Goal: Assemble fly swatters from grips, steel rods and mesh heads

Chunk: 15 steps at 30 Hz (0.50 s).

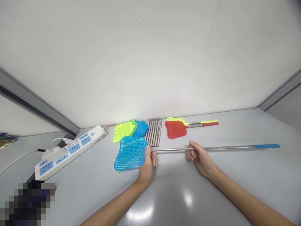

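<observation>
A blue fly swatter [131, 153] with its metal rod pulled out long lies across both hands, its blue grip [267, 146] pointing far right. My left hand [148, 161] is closed round the neck, thumb against the edge of the mesh head. Farther right, my right hand [198, 156] has its fingers curled round the middle of the rod. Just behind the blue head are loose swatter heads, a yellow one [122, 132] and another blue one [141, 129]. Beside them lies a row of several metal rods [154, 131]. A sliver of yellow shows beneath the held head.
A red fly swatter [176, 129] overlaps a yellow fly swatter [209, 121] near the wall. At the left, a white power strip [72, 152] with plugs and cables runs at a slant. A pixelated dark object [25, 204] sits in the lower left corner.
</observation>
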### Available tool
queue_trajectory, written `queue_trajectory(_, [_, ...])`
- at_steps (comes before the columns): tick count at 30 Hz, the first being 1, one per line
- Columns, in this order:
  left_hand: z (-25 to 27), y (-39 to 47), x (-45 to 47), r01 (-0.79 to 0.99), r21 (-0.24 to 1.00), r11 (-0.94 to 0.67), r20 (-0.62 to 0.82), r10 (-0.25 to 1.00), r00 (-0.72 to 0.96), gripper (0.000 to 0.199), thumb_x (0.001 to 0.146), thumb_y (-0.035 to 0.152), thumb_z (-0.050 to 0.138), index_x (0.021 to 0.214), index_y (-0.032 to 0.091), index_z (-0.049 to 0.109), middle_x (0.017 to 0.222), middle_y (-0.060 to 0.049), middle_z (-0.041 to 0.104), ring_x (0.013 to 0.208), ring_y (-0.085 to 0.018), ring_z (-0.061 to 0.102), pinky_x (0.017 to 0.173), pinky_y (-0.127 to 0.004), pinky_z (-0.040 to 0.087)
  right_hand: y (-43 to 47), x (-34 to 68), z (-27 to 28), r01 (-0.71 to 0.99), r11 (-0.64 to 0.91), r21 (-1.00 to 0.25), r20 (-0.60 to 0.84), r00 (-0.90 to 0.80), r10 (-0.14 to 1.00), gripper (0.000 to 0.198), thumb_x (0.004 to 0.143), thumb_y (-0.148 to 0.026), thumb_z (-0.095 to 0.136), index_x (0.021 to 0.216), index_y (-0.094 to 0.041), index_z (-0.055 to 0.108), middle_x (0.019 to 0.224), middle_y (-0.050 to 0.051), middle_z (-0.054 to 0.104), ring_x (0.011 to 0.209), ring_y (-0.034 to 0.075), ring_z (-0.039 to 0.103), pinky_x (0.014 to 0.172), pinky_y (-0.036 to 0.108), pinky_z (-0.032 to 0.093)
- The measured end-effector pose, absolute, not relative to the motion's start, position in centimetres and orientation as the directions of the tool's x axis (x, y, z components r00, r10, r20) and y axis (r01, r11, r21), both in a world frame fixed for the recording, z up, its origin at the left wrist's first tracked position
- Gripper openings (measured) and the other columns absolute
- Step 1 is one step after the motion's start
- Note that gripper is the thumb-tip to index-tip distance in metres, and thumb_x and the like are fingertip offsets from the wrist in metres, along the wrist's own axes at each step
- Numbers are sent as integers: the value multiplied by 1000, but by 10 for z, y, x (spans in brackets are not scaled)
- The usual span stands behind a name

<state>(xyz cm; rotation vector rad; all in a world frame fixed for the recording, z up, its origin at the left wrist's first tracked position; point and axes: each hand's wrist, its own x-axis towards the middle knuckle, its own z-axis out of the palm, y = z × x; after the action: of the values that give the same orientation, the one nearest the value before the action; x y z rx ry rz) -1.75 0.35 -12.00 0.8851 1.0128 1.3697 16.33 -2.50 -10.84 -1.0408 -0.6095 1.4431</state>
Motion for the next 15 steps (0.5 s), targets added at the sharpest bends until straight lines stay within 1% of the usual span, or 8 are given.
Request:
queue_trajectory(3, [-119, 3, -16, -297, 954, 33, -53, 997, -58, 36, 75, 48, 47, 57, 18, 41, 37, 8, 34, 30, -6, 29, 33, -19, 27, -24, 164, -109, -508, -162, -846, -244, 98, 965, 41, 79, -32, 47, 42, -18, 37, 42, -5, 26, 39, 9, 30, 48, 26, 24])
queue_trajectory(5, [-119, 1, -17, -245, 969, 31, -38, 999, -24, 37, 76, 49, 44, 56, 19, 41, 37, 7, 35, 31, -7, 31, 35, -20, 28, -24, 164, -110, -516, -159, -842, -230, 76, 970, 43, 80, -32, 45, 40, -18, 34, 42, -5, 26, 39, 9, 29, 48, 27, 24])
queue_trajectory(8, [-123, -2, -20, -147, 989, 30, -14, 994, 108, 44, 80, 51, 34, 52, 18, 41, 36, 5, 36, 34, -8, 34, 40, -22, 30, -27, 163, -111, -503, -174, -847, -202, 1, 979, 46, 81, -33, 39, 38, -20, 29, 39, -4, 26, 40, 11, 30, 47, 28, 24])
queue_trajectory(11, [-130, -6, -26, -48, 998, 45, -32, 970, 240, 52, 82, 53, 26, 46, 18, 40, 35, 3, 36, 35, -9, 34, 43, -23, 29, -31, 163, -112, -476, -179, -861, -178, -48, 983, 46, 81, -33, 34, 37, -21, 28, 37, -2, 29, 41, 13, 31, 47, 28, 25])
queue_trajectory(13, [-134, -9, -30, -5, 998, 58, -55, 958, 282, 55, 81, 56, 24, 42, 19, 40, 33, 2, 35, 35, -10, 33, 43, -24, 28, -33, 162, -112, -467, -174, -867, -169, -53, 984, 46, 81, -34, 33, 37, -22, 27, 36, -1, 30, 40, 13, 31, 47, 28, 25])
queue_trajectory(15, [-136, -12, -33, -2, 998, 64, -61, 957, 283, 57, 78, 59, 25, 39, 19, 39, 32, 2, 33, 36, -10, 32, 43, -25, 28, -35, 160, -111, -467, -181, -866, -173, -62, 983, 47, 81, -35, 32, 37, -22, 26, 34, -1, 30, 39, 13, 31, 46, 28, 25])
